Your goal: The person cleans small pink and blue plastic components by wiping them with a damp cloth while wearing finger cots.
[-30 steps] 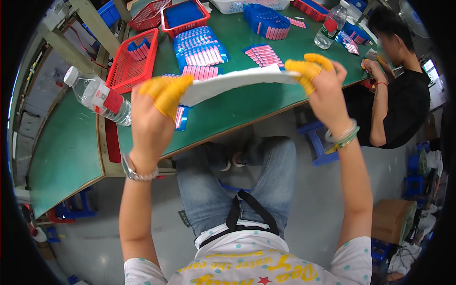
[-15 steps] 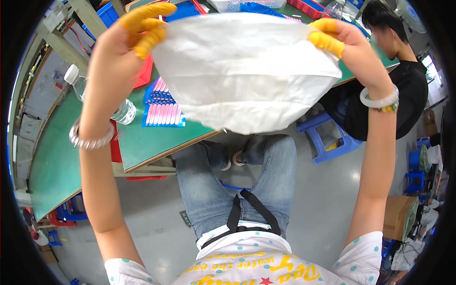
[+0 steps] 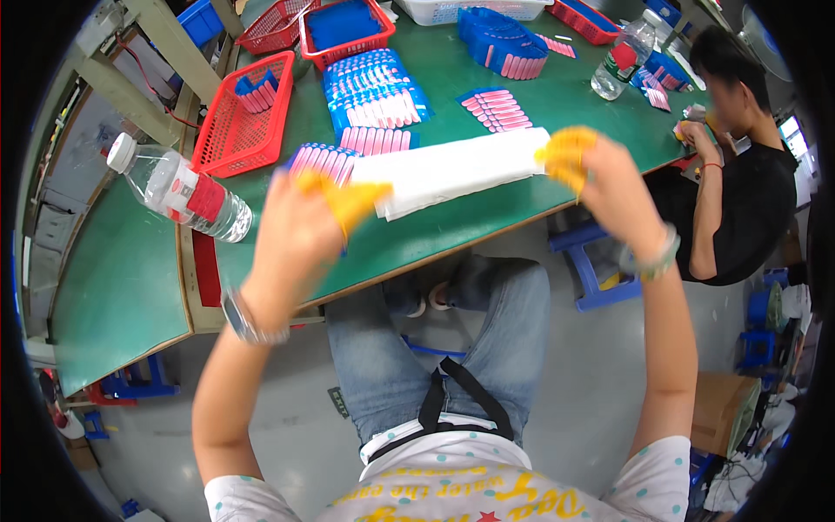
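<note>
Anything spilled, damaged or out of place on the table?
Nothing spilled or damaged stands out. The left bottle appears to lean, but that is probably the fisheye view; its cap is on.

The sheet [image 3: 461, 167] is over the table [image 3: 383, 248], with the left hand [image 3: 300, 235] at its left end and the right hand [image 3: 604, 170] at its right end. Behind its left part lie strips [image 3: 322, 161]; behind these is a stack [image 3: 374, 91]. To the right of the stack lies a small pile [image 3: 496, 110], and behind this pile stands a coil [image 3: 503, 45]. At the left is one bottle [image 3: 200, 196] — near basket [image 3: 230, 150], which has a band [image 3: 255, 93] in it. Behind this basket are two others, side by side. Another bottle [image 3: 622, 63] stands right of the coil. A co-worker [image 3: 739, 196] is at the far right — beside a stool [image 3: 591, 265] on the floor.
</note>
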The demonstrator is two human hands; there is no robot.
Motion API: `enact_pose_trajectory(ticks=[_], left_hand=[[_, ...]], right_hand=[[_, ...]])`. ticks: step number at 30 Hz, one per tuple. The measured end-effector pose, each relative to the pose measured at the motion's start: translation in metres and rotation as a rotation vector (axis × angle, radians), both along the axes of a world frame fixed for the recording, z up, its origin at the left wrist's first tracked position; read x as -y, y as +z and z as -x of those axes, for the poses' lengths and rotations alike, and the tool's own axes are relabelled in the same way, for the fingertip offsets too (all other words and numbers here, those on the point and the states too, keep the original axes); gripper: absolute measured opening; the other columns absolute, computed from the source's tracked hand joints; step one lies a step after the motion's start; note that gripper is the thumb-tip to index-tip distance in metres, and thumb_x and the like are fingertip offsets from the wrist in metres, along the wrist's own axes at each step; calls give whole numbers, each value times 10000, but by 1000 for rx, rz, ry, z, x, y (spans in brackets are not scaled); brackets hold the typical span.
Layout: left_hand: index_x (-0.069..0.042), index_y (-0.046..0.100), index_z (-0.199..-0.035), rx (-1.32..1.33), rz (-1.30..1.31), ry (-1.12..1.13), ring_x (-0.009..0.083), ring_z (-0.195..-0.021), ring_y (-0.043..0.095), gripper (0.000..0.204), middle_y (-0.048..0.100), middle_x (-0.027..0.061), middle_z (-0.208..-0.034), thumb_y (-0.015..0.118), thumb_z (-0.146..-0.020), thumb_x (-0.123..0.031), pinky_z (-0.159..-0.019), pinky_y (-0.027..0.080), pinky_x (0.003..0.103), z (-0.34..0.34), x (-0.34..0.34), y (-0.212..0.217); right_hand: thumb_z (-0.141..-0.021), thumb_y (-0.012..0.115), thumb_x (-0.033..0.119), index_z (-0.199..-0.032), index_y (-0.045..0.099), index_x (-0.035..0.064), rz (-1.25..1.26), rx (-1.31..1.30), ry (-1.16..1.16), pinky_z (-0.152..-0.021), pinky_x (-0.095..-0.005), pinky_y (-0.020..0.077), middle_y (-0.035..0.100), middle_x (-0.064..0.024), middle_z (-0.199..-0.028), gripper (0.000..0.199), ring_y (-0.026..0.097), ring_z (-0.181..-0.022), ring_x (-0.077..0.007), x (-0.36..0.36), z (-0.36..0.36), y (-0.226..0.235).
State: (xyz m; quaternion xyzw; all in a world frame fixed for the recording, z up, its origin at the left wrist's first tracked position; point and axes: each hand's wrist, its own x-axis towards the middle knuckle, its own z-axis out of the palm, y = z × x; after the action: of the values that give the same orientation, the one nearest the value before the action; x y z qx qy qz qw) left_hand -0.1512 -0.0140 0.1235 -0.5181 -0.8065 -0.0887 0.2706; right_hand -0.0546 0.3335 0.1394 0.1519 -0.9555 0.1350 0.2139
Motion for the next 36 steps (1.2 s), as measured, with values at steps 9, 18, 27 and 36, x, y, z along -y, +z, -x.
enact_pose_trajectory(ticks=[9, 18, 27, 36], left_hand=[[-191, 717, -1115, 46, 35, -3, 147, -887, 591, 403, 686, -31, -1166, 657, -719, -143, -779, 454, 313, -64, 11, -54], [-180, 737, -1048, 5, -100, 1, 121, -813, 586, 310, 702, -33, -1131, 712, -741, -141, -726, 439, 270, -81, 6, -71], [-145, 748, -999, -6, -177, -48, 120, -748, 598, 258, 714, 4, -1104, 728, -742, -121, -658, 467, 234, -85, 6, -75], [-84, 745, -959, 152, -274, -169, 220, -856, 691, 242, 721, 95, -1033, 783, -720, -92, -771, 584, 310, -96, 7, -87]], right_hand=[[-718, 710, 49, -1041, 753, 150, -160, -93, -122, -679, -298, 481, 701, -25, -1078, 341, 585, -717, -193, 20, -57, -70], [-733, 744, 41, -1044, 758, 141, -143, -121, -188, -563, -267, 498, 718, -35, -1115, 327, 603, -629, -153, 18, -77, -90], [-757, 722, -1, -1059, 732, 56, -9, -204, -147, -848, -333, 557, 688, -112, -1144, 308, 679, -972, -277, 21, -79, -86], [-755, 695, -28, -1064, 723, 33, 32, -172, -143, -942, -378, 522, 674, -114, -1156, 317, 647, -1059, -301, 20, -95, -99]])
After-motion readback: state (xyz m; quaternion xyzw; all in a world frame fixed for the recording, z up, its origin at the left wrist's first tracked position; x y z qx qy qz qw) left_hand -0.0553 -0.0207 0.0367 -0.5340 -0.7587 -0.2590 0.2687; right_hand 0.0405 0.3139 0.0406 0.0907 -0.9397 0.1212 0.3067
